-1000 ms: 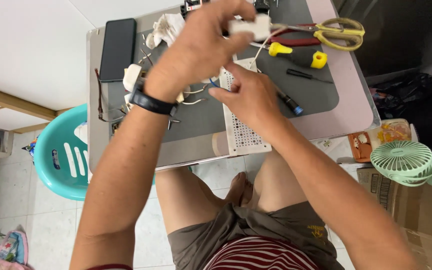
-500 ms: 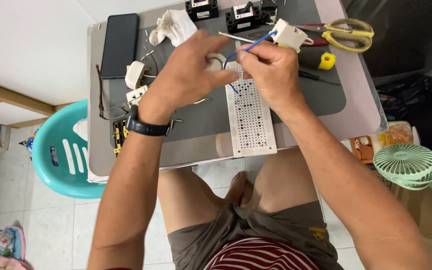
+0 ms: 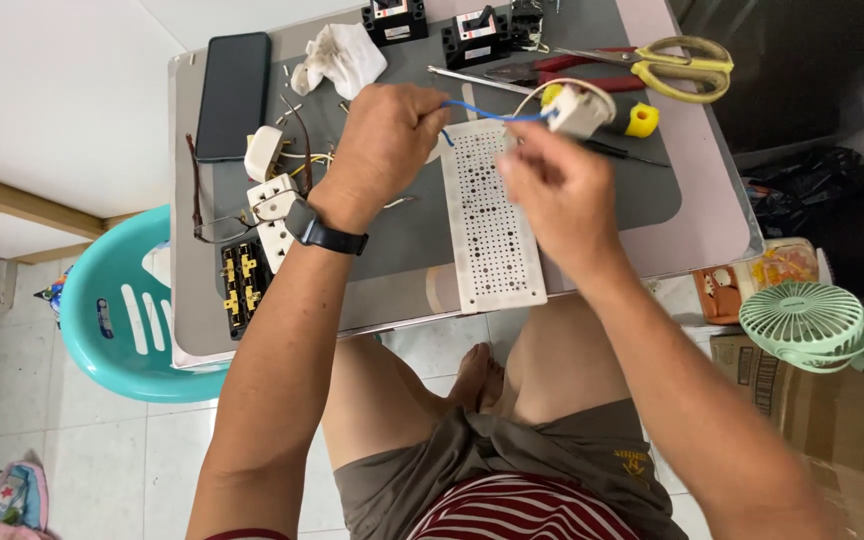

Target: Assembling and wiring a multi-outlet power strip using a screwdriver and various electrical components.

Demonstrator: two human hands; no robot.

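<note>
The work went on at a small grey table (image 3: 402, 240) with a pale pink edge, set over a floor of light tiles (image 3: 102, 470); the person sat with bare knees under it. A dark grey mat (image 3: 642, 190) covered most of the tabletop. To the left stood a turquoise plastic chair (image 3: 102, 330), and to the right a mint-green round desk fan (image 3: 807, 322) rested on a brown cardboard box (image 3: 782, 385). Just beside the table's right edge lay a small orange and yellow packet (image 3: 752, 280); its print was too small to tell.

On the mat lay a long white perforated board (image 3: 492, 225), a black smartphone (image 3: 232, 95), a crumpled white cloth (image 3: 342, 55), yellow-handled scissors (image 3: 677, 65), red-handled pliers (image 3: 562, 70) and two black square switch blocks (image 3: 432, 25). Near the left edge sat white plug parts (image 3: 267, 185) and a black strip with brass contacts (image 3: 237, 285).

The left hand (image 3: 382, 150), a black watch (image 3: 322, 230) on its wrist, was closed around one end of a thin blue wire (image 3: 487, 113), pinching it above the board. The right hand (image 3: 557, 190) gripped a small white plastic socket piece (image 3: 577, 108), held up over the board's top right corner, and the blue wire ran straight into it.
</note>
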